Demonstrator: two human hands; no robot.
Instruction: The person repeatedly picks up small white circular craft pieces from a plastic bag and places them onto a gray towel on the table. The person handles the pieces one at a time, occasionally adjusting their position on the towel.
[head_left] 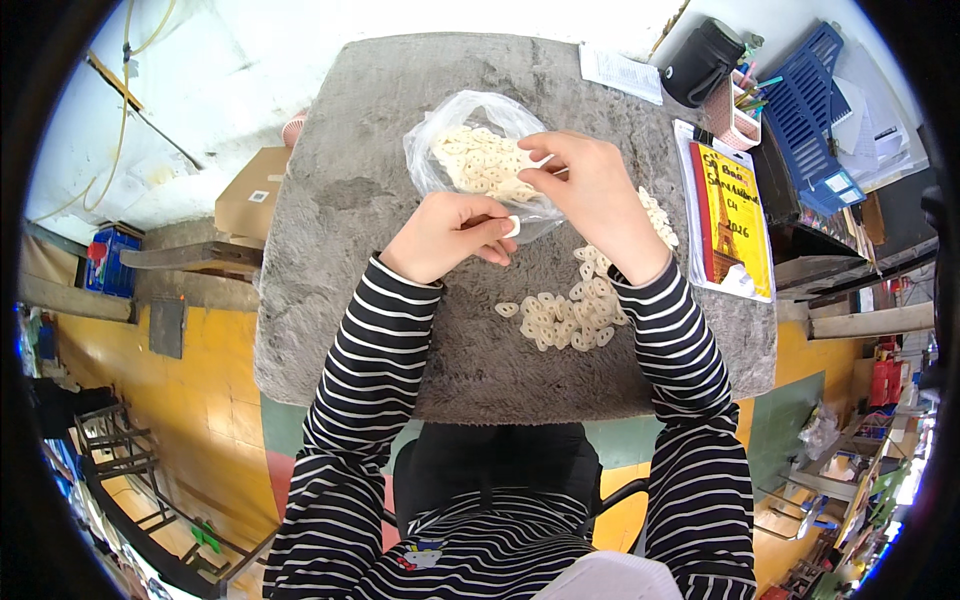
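Observation:
My left hand (447, 236) is closed in a pinch on a small cream ring-shaped piece (514, 227), just in front of a clear plastic bag (424, 165). Inside the open bag lies a heap of similar cream ring pieces (480, 160). At the bag's right side my right hand (585, 180) has thumb and forefinger drawn together; a bit of white shows there, but I cannot make out what it is. A loose pile of the same rings (570, 315) spreads on the grey plush-covered table (340, 200), partly under my right wrist.
Along the table's right side lies a yellow-and-red booklet (735, 215) in a clear sleeve. Behind it stand a pink pen basket (733, 115), a black flask-like container (703, 62) and a blue plastic rack (808, 100). Papers (620, 72) lie at the far edge. A cardboard box (250, 195) is at left.

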